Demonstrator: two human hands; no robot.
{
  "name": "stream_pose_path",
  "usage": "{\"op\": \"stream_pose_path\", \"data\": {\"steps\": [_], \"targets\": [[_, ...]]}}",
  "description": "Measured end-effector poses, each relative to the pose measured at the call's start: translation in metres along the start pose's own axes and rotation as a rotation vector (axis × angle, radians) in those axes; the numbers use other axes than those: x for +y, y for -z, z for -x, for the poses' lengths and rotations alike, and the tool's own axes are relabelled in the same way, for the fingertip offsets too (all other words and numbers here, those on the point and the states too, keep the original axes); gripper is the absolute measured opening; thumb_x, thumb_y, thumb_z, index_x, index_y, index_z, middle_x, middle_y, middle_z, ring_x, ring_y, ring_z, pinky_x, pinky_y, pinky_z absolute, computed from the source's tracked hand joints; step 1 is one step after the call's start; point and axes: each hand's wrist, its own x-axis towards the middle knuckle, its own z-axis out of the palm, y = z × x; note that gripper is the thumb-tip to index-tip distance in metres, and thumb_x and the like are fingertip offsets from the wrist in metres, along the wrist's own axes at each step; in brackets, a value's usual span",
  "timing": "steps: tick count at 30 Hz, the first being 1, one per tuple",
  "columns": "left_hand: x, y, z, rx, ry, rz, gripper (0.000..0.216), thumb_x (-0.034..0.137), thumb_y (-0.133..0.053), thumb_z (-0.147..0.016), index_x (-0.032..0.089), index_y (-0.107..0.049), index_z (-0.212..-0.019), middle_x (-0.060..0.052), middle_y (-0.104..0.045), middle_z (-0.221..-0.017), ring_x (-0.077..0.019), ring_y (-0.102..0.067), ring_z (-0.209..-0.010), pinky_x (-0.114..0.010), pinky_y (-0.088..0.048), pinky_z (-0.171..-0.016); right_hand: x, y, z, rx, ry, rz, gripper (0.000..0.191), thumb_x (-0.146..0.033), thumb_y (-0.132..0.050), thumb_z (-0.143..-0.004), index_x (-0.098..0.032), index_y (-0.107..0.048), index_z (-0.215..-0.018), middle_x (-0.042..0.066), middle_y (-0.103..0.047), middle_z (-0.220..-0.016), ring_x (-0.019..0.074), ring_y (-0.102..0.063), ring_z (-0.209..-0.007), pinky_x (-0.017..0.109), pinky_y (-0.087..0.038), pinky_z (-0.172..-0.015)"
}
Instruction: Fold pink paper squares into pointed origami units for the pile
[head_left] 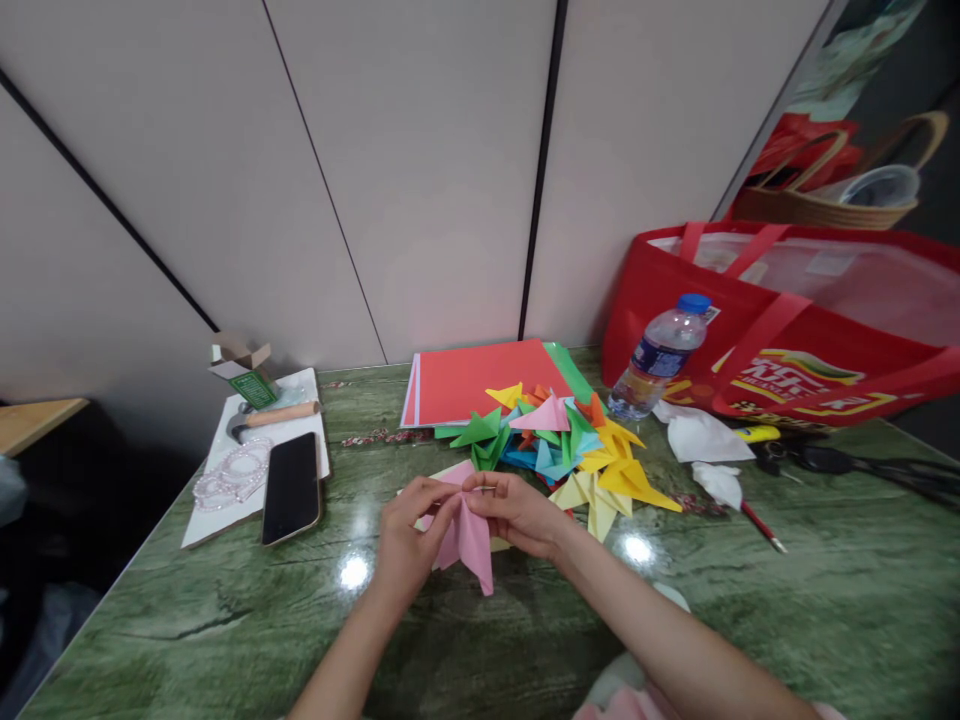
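Both hands meet over a green marble table, pinching a partly folded pink paper. My left hand grips its left side with closed fingers. My right hand pinches the top edge from the right. The paper's lower point hangs down toward the table. Just beyond the hands lies a pile of folded paper shapes in green, blue, yellow, orange and pink. Behind the pile sits a stack of flat coloured sheets, red on top.
At the left, a white tray carries a phone, a hammer, bead bracelets and a small carton. At the right are a water bottle, a red bag, tissues, scissors and a pencil.
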Motion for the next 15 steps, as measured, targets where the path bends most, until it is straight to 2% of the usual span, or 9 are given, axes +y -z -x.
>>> {"op": "stream_pose_path", "data": {"steps": [3, 9, 15], "targets": [[0.0014, -0.0003, -0.0005, -0.003, 0.021, 0.033, 0.013, 0.023, -0.058, -0.077, 0.019, -0.068, -0.084, -0.005, -0.062, -0.077, -0.0147, -0.059, -0.071, -0.024, -0.050, -0.061, 0.0014, -0.0020, -0.0004, 0.027, 0.023, -0.003, 0.033, -0.021, -0.080, -0.053, -0.013, -0.058, -0.076, -0.003, -0.064, -0.065, 0.0087, -0.062, -0.059, 0.020, -0.046, -0.058], [-0.0004, 0.0001, -0.0015, -0.028, 0.276, 0.278, 0.018, 0.027, -0.063, -0.072, 0.015, -0.069, -0.085, -0.006, -0.064, -0.078, -0.0144, -0.059, -0.064, -0.025, -0.050, -0.058, 0.0013, -0.0002, 0.0000, 0.032, 0.010, -0.079, 0.032, -0.020, -0.080, -0.053, -0.014, -0.057, -0.075, -0.002, -0.066, -0.065, 0.0098, -0.062, -0.057, 0.021, -0.047, -0.056], [-0.0006, 0.0018, -0.0027, -0.015, 0.239, 0.229, 0.017, 0.026, -0.064, -0.072, 0.018, -0.071, -0.085, -0.006, -0.066, -0.079, -0.0172, -0.059, -0.075, -0.026, -0.048, -0.067, 0.0009, 0.0018, -0.0003, -0.024, -0.018, -0.129, 0.032, -0.017, -0.080, -0.054, -0.012, -0.061, -0.079, 0.000, -0.067, -0.070, 0.0086, -0.062, -0.061, 0.019, -0.047, -0.061]]}}
